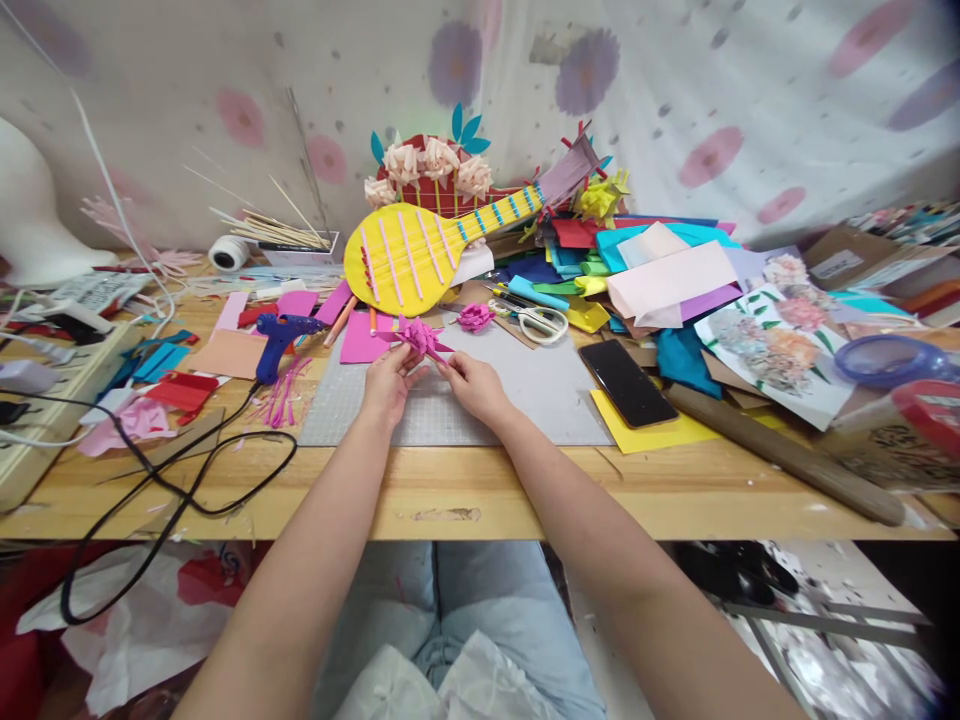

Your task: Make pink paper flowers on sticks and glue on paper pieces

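Note:
Over the grey cutting mat [525,405], both hands hold a magenta paper flower [421,338] with pointed petals or strips sticking out. My left hand [388,387] grips it from below on the left, fingers curled around its base. At its right side, my right hand [478,388] pinches a pointed end between thumb and fingers. A second magenta paper flower [475,317] lies just beyond my right hand. Flat magenta paper [365,342] rests behind my left hand. White-handled scissors [543,325] lie to the right, at the mat's far edge.
A blue glue gun [279,345] and its looping black cable [196,500] occupy the left. Behind stands a yellow paper lute [409,258]. To the right are a black phone [628,384], a wooden stick [784,455] and piled coloured paper [675,275].

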Tool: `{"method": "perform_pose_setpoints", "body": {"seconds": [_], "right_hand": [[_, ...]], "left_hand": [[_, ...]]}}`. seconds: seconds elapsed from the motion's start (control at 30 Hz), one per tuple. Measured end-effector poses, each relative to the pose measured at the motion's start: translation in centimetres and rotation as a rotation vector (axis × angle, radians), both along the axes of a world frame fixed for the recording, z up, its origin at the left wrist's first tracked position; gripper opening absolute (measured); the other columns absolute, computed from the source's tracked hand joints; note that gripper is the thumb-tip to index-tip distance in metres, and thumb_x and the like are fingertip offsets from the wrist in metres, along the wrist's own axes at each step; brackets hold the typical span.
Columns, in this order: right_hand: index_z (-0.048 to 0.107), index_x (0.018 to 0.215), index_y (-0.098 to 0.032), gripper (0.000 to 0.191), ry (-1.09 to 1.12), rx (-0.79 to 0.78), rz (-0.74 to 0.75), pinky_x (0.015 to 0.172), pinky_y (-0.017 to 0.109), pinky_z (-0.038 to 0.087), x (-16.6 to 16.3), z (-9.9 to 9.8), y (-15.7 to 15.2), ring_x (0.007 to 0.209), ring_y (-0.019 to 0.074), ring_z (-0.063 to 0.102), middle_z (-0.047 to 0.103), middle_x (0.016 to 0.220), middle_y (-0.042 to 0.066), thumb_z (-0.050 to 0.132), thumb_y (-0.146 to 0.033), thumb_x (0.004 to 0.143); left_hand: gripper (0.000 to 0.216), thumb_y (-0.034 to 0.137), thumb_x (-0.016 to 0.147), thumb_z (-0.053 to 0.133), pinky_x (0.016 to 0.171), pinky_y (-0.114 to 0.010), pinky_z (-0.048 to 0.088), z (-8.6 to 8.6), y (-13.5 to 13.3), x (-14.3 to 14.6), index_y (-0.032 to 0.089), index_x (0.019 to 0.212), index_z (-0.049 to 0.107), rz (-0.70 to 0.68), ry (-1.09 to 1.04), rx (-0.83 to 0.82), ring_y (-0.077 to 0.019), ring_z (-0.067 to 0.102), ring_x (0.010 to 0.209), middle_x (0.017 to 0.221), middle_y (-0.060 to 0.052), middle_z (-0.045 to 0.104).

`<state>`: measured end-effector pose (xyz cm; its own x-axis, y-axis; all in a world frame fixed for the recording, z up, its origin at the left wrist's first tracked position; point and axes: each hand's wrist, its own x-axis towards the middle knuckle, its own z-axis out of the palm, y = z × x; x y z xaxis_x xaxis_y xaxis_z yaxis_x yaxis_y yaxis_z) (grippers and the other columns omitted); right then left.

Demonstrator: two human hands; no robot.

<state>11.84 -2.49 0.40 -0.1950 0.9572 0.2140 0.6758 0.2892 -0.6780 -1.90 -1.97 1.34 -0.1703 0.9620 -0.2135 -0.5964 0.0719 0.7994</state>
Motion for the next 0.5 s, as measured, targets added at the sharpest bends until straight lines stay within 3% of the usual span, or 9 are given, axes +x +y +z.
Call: {"method": "perform_pose_setpoints", "body": {"seconds": [0.5], "right_hand": [[0.060, 0.077, -0.018, 0.033, -0.004, -0.084, 0.084, 0.060, 0.021, 0.033, 0.15, -0.18, 0.41, 0.060, 0.0108, 0.051, 0.060, 0.066, 0.000, 0.035, -0.034, 0.090]], "left_hand": [[0.013, 0.018, 0.070, 0.064, 0.056, -0.021, 0.050, -0.08, -0.01, 0.35, 0.013, 0.073, 0.053, 0.101, 0.075, -0.022, -0.0072, 0.058, 0.055, 0.063, 0.001, 0.060]]}}
